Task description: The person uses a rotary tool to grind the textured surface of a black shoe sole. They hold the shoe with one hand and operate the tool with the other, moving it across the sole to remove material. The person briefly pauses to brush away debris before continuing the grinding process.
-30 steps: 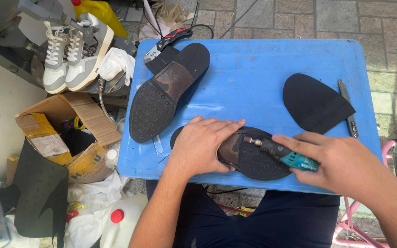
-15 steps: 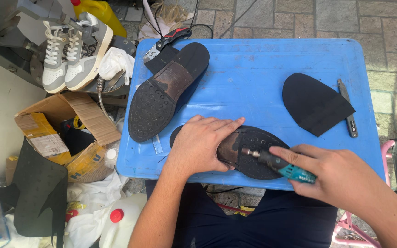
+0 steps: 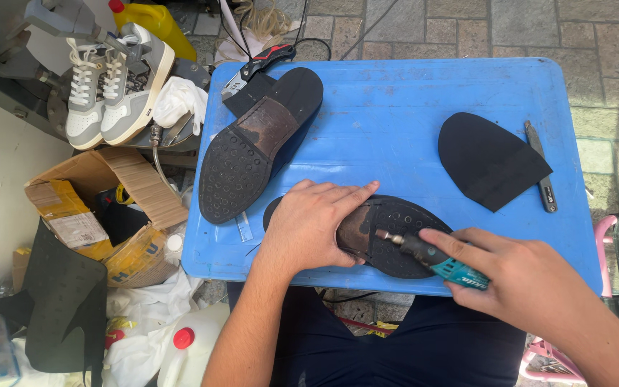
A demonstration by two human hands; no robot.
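A black shoe (image 3: 395,226) lies sole-up at the near edge of a blue plastic table (image 3: 410,122). My left hand (image 3: 317,226) presses flat on its heel and middle, pinning it down. My right hand (image 3: 517,276) grips a small teal and black rotary tool (image 3: 431,259) whose tip touches the worn brown patch of the sole. A second black shoe (image 3: 256,147) lies sole-up at the left of the table. A cut black rubber half-sole piece (image 3: 488,161) rests at the right.
A slim dark knife (image 3: 541,168) lies beside the rubber piece. Off the table's left are grey and white sneakers (image 3: 112,82), a torn cardboard box (image 3: 102,211), a black rubber sheet (image 3: 62,308), a yellow bottle (image 3: 153,25) and white jugs (image 3: 191,351). Stone paving lies beyond.
My right hand has shifted the rotary tool slightly down and right along the sole. My left hand stays pressed on the shoe.
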